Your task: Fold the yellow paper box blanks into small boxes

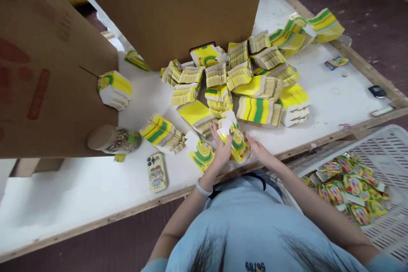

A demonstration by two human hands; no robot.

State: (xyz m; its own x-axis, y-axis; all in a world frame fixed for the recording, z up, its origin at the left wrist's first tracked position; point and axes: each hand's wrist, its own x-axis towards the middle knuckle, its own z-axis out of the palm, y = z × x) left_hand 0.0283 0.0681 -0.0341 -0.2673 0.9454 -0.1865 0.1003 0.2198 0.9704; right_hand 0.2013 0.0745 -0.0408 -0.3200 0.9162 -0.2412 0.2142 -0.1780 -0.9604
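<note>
A small yellow carton (239, 143) with green swirl print and white end flaps stands out between my hands near the table's front edge. My left hand (223, 146) is closed on its left side, the thumb lying across the front. At its right edge are the closed fingertips of my right hand (259, 151); part of their grip is hidden. Just left of my left hand lies another yellow carton (202, 153) with white flaps. Beyond both hands, several stacks of flat cartons (259, 110) in yellow, green and white cover the middle of the table.
Large cardboard boxes (172, 12) stand at the back and left. A phone (157, 173) and a lidded jar (123, 140) lie to the left. At the right, below the table's wooden edge (338, 135), a white plastic basket (393, 153) holds many colourful packs.
</note>
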